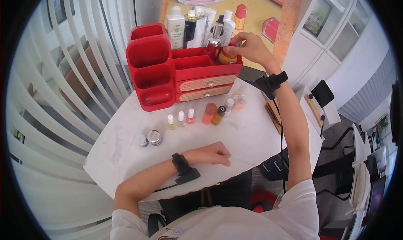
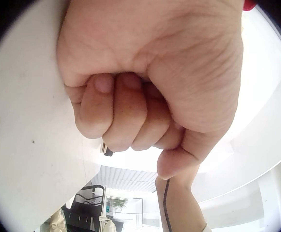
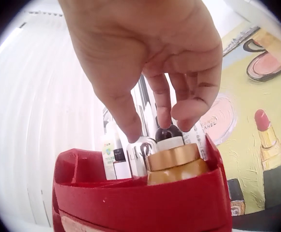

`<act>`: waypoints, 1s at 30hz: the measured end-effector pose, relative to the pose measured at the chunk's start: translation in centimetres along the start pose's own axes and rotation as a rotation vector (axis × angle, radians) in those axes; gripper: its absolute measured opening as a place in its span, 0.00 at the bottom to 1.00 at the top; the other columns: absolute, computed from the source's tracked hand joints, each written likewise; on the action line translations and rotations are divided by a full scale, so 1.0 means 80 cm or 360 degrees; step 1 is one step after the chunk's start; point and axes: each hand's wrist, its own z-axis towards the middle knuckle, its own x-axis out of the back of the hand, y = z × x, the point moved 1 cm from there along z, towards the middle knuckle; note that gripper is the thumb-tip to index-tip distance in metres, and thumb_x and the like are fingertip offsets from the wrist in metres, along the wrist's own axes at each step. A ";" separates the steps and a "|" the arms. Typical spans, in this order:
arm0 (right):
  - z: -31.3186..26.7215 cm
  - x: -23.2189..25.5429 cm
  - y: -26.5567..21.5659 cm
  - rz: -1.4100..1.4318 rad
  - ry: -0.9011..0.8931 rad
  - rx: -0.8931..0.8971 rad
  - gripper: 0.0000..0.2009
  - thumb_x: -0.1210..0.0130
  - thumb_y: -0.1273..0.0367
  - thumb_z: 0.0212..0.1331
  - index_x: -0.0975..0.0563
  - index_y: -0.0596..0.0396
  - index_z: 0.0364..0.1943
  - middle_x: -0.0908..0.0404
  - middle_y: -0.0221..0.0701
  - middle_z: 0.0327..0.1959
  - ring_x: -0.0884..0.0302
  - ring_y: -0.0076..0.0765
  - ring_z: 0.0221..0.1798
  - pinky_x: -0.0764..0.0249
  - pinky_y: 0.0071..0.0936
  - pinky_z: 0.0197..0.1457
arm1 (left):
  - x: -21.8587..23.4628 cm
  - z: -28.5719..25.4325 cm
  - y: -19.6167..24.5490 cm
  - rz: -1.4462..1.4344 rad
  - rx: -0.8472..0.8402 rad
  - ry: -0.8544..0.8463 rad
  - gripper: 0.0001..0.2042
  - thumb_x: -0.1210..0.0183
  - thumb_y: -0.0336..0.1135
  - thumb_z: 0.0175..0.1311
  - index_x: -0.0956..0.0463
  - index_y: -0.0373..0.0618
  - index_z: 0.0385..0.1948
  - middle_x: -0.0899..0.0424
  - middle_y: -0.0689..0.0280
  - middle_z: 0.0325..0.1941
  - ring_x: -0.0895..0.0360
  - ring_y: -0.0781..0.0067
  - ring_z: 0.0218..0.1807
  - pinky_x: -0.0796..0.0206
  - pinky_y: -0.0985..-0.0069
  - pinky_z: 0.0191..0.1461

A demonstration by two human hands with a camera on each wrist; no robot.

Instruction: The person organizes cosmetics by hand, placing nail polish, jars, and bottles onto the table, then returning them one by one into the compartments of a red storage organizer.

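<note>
Nearest us, our left hand rests on the near edge of the white table, fingers curled into a loose fist that holds nothing; the left wrist view shows only those curled fingers against the tabletop, and little else can be made out there.

Our right hand reaches to the far right corner of the red organizer. Its fingertips hang narrowly parted just above an amber bottle with a gold cap, which stands upright in the organizer's far right compartment. In the right wrist view the fingers appear to be just clear of the cap, though we cannot be sure that none touches it. The organizer's red wall hides the bottle's lower body, and from the head view only the bottle's top shows. A clear bottle and a dark-capped one stand close behind it, partly covered by the thumb and fingers.

More bottles and tubes crowd the compartments beyond, their labels too small to read. On the table in front of the two drawers stand three small vials, an orange bottle, a brown dropper bottle and some pale ones that are hard to make out. Two small round jars sit nearer, to the left.
</note>
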 end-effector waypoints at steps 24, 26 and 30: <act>-0.019 -0.015 -0.006 -0.0119 -0.0003 -0.0088 0.24 0.34 0.54 0.42 0.18 0.60 0.39 0.14 0.40 0.34 0.16 0.42 0.38 0.22 0.31 0.44 | 0.000 -0.001 0.001 -0.0031 -0.0006 0.0005 0.23 0.40 0.34 0.62 0.45 0.50 0.11 0.49 0.79 0.14 0.51 0.87 0.18 0.58 0.78 0.22; -0.034 -0.007 -0.021 -0.0225 0.0485 0.0161 0.22 0.33 0.57 0.47 0.19 0.60 0.41 0.15 0.39 0.34 0.17 0.42 0.39 0.23 0.31 0.44 | -0.001 -0.002 0.002 -0.0043 0.0003 0.0007 0.23 0.40 0.34 0.62 0.45 0.50 0.11 0.49 0.79 0.14 0.51 0.87 0.18 0.58 0.78 0.22; -0.092 0.005 -0.070 0.0222 -0.0184 0.0304 0.14 0.35 0.67 0.51 0.20 0.59 0.40 0.16 0.39 0.33 0.18 0.39 0.36 0.24 0.30 0.43 | 0.000 -0.001 0.000 -0.0012 -0.0005 0.0021 0.23 0.40 0.34 0.62 0.46 0.50 0.11 0.49 0.79 0.14 0.51 0.87 0.18 0.58 0.78 0.22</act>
